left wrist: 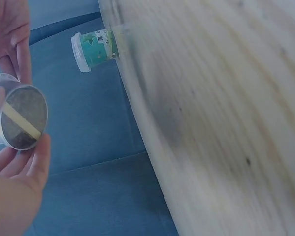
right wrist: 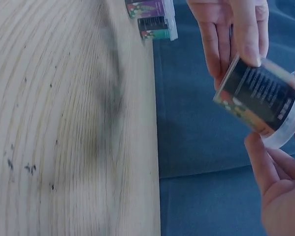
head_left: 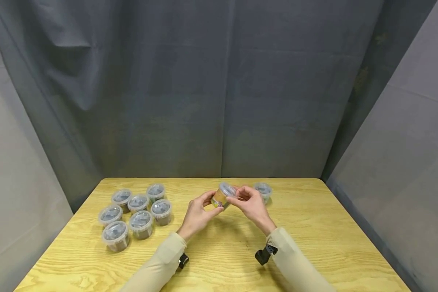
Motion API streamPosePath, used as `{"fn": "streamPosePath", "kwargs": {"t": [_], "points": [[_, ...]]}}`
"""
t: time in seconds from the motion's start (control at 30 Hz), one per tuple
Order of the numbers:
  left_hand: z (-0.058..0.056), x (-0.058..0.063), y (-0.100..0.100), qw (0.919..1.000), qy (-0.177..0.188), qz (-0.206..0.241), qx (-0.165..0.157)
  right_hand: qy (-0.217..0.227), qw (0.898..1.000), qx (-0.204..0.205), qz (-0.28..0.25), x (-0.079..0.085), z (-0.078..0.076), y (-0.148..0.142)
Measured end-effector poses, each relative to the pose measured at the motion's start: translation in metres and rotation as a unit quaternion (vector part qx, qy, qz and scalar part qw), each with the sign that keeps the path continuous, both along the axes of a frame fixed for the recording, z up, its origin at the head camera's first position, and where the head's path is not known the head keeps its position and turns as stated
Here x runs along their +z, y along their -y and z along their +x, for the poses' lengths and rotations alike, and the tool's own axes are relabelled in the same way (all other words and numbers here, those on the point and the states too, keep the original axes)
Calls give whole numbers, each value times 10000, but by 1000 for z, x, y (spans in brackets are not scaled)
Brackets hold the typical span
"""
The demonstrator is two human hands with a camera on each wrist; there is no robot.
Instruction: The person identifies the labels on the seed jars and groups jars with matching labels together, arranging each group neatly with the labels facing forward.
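Between both hands a small clear plastic tub (head_left: pixel 220 198) with a clear lid and an orange and black label is held tilted above the table. My left hand (head_left: pixel 197 214) grips its body near the base, thumb on the near side. With thumb and fingers, my right hand (head_left: pixel 252 206) pinches it by the lid end. The left wrist view shows the round tub bottom (left wrist: pixel 31 105), dark contents behind it and a pale strip across. Printed small text covers the black label part (right wrist: pixel 265 93) in the right wrist view.
Several similar lidded tubs (head_left: pixel 141 221) stand grouped on the left of the wooden table (head_left: pixel 219 251). Behind the right hand, one tub with a green label (left wrist: pixel 94 49) stands near the far edge. A dark curtain (head_left: pixel 219 101) hangs behind the table; dark specks dot the tabletop.
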State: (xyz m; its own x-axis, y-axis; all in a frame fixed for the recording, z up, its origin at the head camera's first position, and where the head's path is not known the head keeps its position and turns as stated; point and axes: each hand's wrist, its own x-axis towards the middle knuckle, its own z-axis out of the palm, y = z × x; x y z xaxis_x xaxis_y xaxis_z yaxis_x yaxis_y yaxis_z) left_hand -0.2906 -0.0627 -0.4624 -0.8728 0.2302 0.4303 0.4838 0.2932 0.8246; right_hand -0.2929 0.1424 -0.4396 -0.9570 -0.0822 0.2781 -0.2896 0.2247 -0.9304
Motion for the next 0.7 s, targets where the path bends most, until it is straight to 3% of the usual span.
{"fn": "streamPosePath", "kwargs": {"t": [0.13, 0.3, 0.4, 0.6, 0.7], "points": [[1, 0, 1, 10000, 57, -68, 8, -31, 9999, -94, 105, 1, 3, 0], [-1, -1, 5, 9972, 533, 169, -496, -17, 9999, 166, -31, 0, 3, -3], [-1, -1, 4, 9951, 740, 239, -611, -11, 9994, 320, -137, 1, 3, -3], [-1, -1, -2, 9987, 462, 151, -141, -200, 9993, 276, 123, 25, 22, 3], [0, -2, -3, 9997, 237, 24, -68, -241, 9994, 147, 207, 31, 28, 6]]}}
